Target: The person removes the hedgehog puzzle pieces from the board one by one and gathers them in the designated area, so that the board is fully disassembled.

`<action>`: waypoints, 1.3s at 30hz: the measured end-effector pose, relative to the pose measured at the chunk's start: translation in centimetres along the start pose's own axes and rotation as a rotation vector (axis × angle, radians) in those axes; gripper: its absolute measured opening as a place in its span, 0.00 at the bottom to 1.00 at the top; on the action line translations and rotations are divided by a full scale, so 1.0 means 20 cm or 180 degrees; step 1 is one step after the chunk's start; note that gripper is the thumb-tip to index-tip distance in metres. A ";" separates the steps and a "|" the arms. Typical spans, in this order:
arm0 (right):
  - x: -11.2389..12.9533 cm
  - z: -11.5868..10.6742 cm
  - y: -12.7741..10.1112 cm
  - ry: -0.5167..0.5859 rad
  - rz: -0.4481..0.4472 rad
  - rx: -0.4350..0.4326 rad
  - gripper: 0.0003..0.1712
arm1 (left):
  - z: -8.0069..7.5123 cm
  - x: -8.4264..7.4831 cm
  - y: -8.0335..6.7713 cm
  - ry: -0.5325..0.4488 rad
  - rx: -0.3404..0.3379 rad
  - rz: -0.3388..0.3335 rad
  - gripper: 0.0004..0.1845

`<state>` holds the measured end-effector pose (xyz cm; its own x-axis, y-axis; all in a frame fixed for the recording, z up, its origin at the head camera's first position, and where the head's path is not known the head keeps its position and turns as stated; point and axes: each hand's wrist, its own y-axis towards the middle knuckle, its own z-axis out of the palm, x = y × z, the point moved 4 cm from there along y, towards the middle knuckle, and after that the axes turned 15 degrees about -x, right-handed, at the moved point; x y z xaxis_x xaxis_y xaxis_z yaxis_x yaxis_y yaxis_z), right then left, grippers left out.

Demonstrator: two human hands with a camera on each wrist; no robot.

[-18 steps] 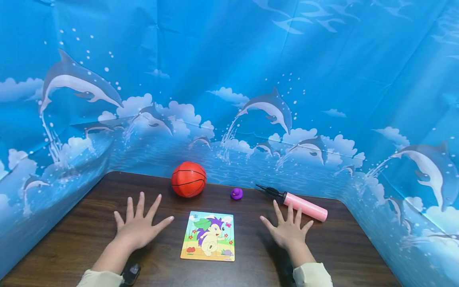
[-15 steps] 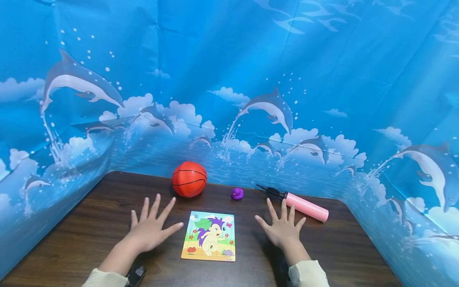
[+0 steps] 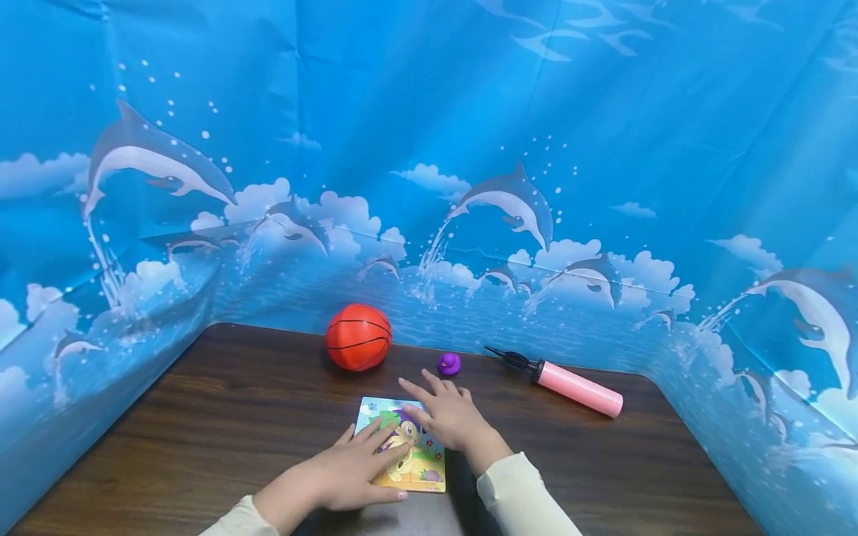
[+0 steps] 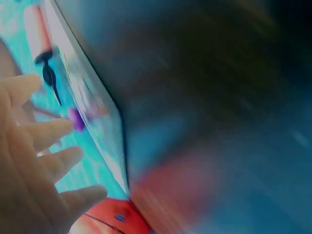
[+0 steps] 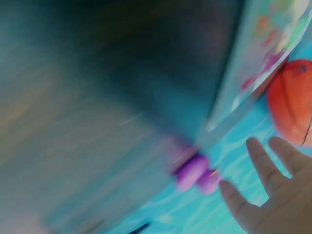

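Head view: a hedgehog picture puzzle (image 3: 431, 461) lies near the middle of a dark surface (image 3: 570, 469), partly covered by the left hand (image 3: 354, 470) and right hand (image 3: 454, 418), fingers spread. Left wrist view: spread fingers, contact unclear; the thin puzzle looks light, stiff. Right wrist view: fingers apart; its left and right edges seem the best hold.

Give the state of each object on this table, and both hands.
Left hand: palm down, fingers spread
Right hand: palm down, fingers spread
Picture board: flat, face up, partly covered
Red ball: round, no dent showing
Purple duck: upright
Pink pump: lying on its side
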<state>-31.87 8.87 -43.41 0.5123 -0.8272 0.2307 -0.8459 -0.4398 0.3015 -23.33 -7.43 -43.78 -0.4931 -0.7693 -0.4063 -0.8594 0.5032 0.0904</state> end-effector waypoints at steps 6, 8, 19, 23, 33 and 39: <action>0.17 0.05 0.13 -0.0188 -0.0131 0.0124 0.28 | 0.02 -0.05 0.01 0.0311 0.0278 0.0206 0.42; 0.21 0.07 0.15 -0.0057 -0.0037 0.0242 0.28 | 0.02 -0.05 0.02 0.0421 0.0305 0.0271 0.43; 0.27 0.11 0.20 0.0456 0.0350 0.0423 0.24 | 0.03 -0.05 0.01 0.0525 0.0258 0.0429 0.45; 0.27 0.12 0.23 0.0544 0.0469 0.0549 0.23 | 0.00 -0.05 0.01 0.0483 0.0336 0.0349 0.44; 0.27 0.13 0.24 0.0874 0.0672 0.0572 0.26 | 0.04 -0.01 0.05 0.0354 0.0438 0.0311 0.46; 0.27 0.13 0.24 0.1221 0.0713 0.0297 0.15 | 0.13 0.09 0.09 0.0303 0.0306 0.0518 0.49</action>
<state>-33.62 1.40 -43.07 0.3181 -0.7239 0.6122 -0.9429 -0.3090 0.1246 -25.32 -6.84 -46.73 -0.6387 -0.7062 -0.3054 -0.7529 0.6556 0.0587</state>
